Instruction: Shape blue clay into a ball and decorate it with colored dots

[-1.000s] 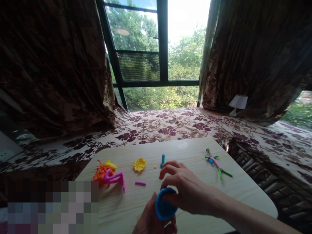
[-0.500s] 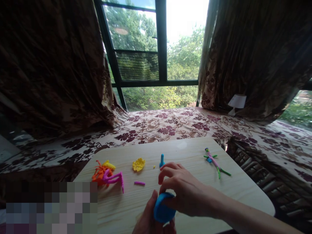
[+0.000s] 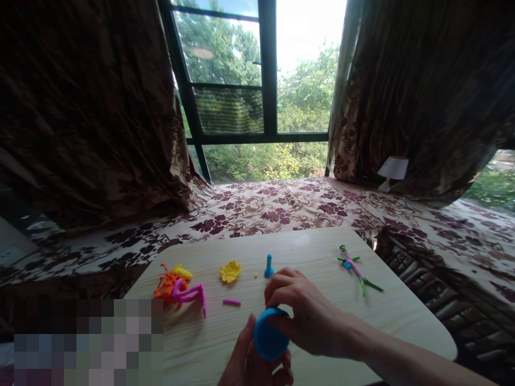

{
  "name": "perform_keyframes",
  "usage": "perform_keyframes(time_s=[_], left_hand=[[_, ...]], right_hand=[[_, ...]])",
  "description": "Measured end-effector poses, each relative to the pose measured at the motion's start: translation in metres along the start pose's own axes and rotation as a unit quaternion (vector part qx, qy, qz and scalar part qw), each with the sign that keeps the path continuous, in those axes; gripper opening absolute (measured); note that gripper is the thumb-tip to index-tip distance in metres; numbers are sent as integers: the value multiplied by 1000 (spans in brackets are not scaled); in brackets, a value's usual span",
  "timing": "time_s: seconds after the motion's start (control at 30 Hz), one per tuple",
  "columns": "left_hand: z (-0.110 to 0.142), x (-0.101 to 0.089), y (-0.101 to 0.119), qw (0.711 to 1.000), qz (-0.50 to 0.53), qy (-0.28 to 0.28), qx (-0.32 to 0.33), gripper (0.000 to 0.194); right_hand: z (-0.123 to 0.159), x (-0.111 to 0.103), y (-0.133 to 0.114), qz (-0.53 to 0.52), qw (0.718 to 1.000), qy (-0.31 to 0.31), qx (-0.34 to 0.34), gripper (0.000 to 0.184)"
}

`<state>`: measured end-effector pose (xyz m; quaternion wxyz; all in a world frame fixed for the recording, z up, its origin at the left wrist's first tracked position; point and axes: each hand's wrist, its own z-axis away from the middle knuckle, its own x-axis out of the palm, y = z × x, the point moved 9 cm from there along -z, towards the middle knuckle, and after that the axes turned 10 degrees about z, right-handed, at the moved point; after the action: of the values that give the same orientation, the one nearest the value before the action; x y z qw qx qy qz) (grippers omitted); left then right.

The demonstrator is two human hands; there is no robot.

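Observation:
A round, blue, cup-like piece of modelling clay (image 3: 270, 339) is held over the near part of the table. My left hand (image 3: 250, 356) grips it from below and the left, its thumb along the rim. From the right, my right hand (image 3: 300, 311) pinches the upper edge, thumb on the near face and fingers curled behind. Just beyond my right fingers a blue clay stem on a round base (image 3: 269, 266) stands upright. To its left lie a tiny yellow ball (image 3: 255, 275), a yellow textured clay disc (image 3: 230, 272) and a short magenta clay stick (image 3: 232, 303).
Orange, yellow and magenta clay pieces (image 3: 175, 287) are clustered at the table's left. A thin pink-and-green clay figure (image 3: 354, 266) lies at the right. The pale wooden table (image 3: 314, 249) borders a flower-patterned ledge (image 3: 257, 214) with a small white lamp (image 3: 392, 169).
The blue clay piece has turned so its round face shows more toward me. Both hands keep hold of it. The whole view has shifted slightly.

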<state>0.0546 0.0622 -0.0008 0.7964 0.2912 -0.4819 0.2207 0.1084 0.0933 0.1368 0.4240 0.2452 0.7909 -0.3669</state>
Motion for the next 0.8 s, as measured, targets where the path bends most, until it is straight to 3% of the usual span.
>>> perform_keyframes(time_s=[0.17,0.43,0.8], left_hand=[[0,-9,2,999,-31,34,9,38],[4,-3,12,999,-5,37,37,27],[2,-4,7,999,22,29,15,34]], right_hand=[[-1,-2,-5,26,1000,6,-16,5],[-1,-1,-1,23,1000,16,1,6],[1,-2,0,47,999,7,-6,9]])
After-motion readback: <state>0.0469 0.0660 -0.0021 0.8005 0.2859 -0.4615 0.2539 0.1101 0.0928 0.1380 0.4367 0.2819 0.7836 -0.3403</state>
